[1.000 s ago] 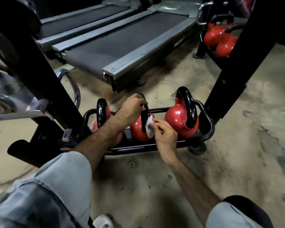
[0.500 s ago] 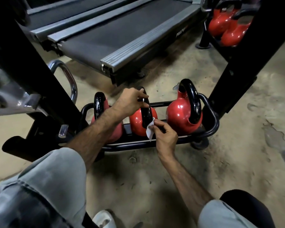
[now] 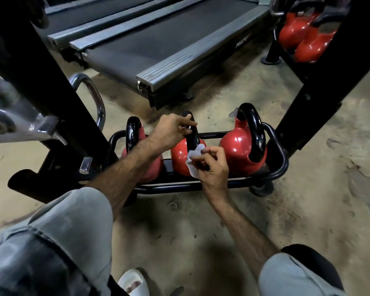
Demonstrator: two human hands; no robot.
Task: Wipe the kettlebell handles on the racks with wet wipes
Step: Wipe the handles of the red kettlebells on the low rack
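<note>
Three red kettlebells with black handles stand in a low black rack (image 3: 280, 167) on the floor. My left hand (image 3: 171, 131) grips the top of the middle kettlebell's handle (image 3: 193, 139). My right hand (image 3: 212, 165) pinches a white wet wipe (image 3: 193, 161) against the lower part of that handle, over the red body (image 3: 179, 159). The left kettlebell (image 3: 132, 133) is partly hidden behind my left forearm. The right kettlebell (image 3: 241, 150) stands untouched, its handle upright.
Black rack uprights (image 3: 320, 92) rise at left and right. A treadmill (image 3: 158, 50) lies just behind the rack. More red kettlebells (image 3: 303, 39) sit on another rack at the top right. A chrome bar (image 3: 94, 97) curves at the left. Bare concrete floor lies in front.
My right hand with the wipe has slid down the middle handle toward its base. My left hand has kept its hold on the handle's top. The view has tilted slightly.
</note>
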